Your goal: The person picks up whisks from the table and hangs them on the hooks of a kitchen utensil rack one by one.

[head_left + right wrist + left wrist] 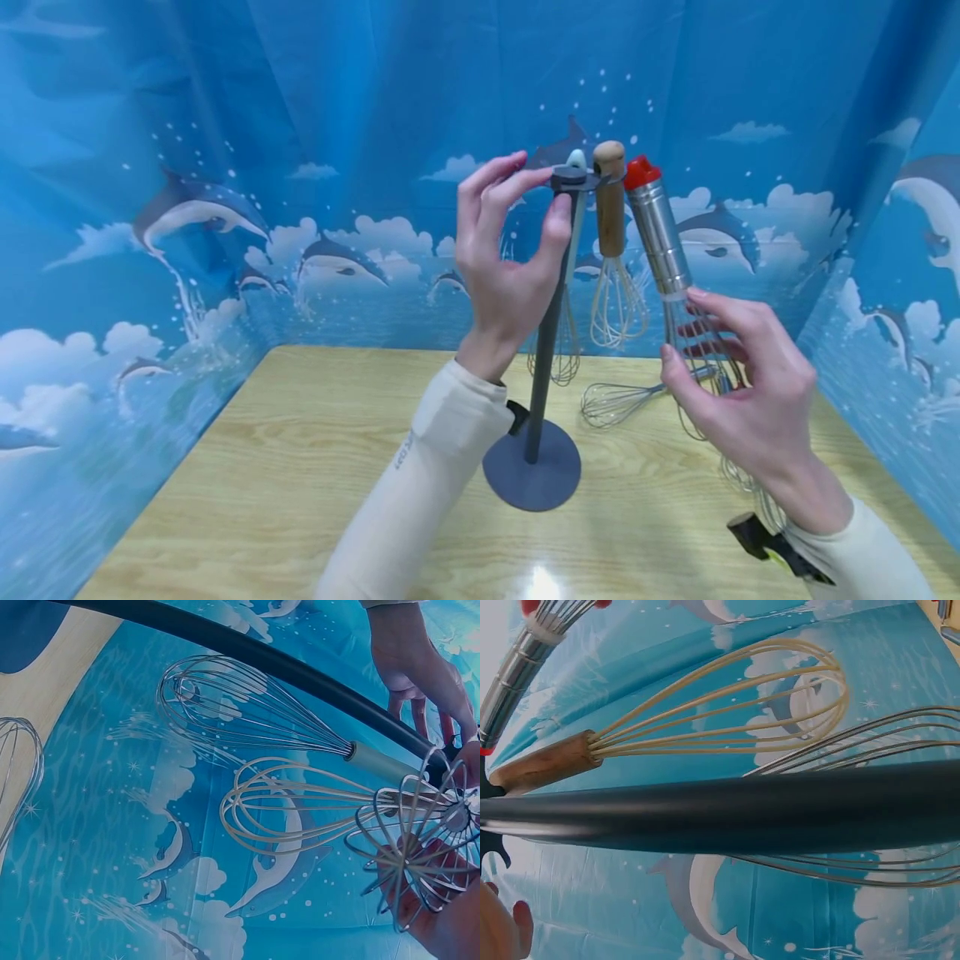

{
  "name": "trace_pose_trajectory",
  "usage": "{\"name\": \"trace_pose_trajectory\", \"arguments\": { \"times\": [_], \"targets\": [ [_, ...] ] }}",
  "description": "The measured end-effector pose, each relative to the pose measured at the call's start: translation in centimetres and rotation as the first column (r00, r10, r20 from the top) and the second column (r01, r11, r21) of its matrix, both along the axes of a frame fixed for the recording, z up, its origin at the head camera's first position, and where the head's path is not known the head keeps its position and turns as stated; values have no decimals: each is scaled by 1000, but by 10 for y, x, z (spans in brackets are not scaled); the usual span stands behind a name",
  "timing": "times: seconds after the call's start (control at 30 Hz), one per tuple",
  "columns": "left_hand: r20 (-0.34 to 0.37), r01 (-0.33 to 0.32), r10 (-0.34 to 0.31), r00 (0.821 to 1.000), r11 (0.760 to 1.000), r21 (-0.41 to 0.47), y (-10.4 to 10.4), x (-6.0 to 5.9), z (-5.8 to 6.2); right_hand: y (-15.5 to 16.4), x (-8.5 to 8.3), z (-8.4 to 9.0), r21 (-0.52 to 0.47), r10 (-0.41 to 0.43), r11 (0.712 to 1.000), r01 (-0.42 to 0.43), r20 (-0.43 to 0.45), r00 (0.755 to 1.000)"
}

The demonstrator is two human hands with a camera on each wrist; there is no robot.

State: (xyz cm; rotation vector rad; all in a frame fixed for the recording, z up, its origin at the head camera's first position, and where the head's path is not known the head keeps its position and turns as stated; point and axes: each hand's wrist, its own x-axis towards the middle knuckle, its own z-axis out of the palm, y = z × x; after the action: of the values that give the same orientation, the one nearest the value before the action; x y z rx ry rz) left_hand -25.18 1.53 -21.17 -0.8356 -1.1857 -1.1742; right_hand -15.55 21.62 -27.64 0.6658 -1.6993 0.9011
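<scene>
A dark grey hanging stand (551, 333) rises from a round base. My left hand (510, 242) is at its top, index fingertip and thumb about the hub. My right hand (750, 375) pinches a steel-handled whisk (660, 233) by its wires, just below the handle. That whisk's red end cap (642, 172) points up beside the stand's hooks; whether it touches one I cannot tell. A wooden-handled whisk (611, 208) hangs from the hub, wires downward. Partly behind the pole hangs a whisk with a pale green handle (386, 763).
On the wooden table (300, 467), a wire whisk (622, 404) lies right of the base. More whisk wires (738, 475) show beneath my right hand, partly hidden by it. A blue dolphin-print curtain (375, 100) encloses the back and sides.
</scene>
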Motion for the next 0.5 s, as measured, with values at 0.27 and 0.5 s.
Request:
{"name": "trace_pose_trajectory", "arguments": {
  "times": [0.27,0.5],
  "targets": [
    [26,96,-95,995,994,-44,2,-1,7,-3,0,1,30,11,999,-12,19,1000],
    [53,122,-120,991,992,-29,5,-2,10,-8,-3,-7,44,32,998,-34,44,999]
  ]
}}
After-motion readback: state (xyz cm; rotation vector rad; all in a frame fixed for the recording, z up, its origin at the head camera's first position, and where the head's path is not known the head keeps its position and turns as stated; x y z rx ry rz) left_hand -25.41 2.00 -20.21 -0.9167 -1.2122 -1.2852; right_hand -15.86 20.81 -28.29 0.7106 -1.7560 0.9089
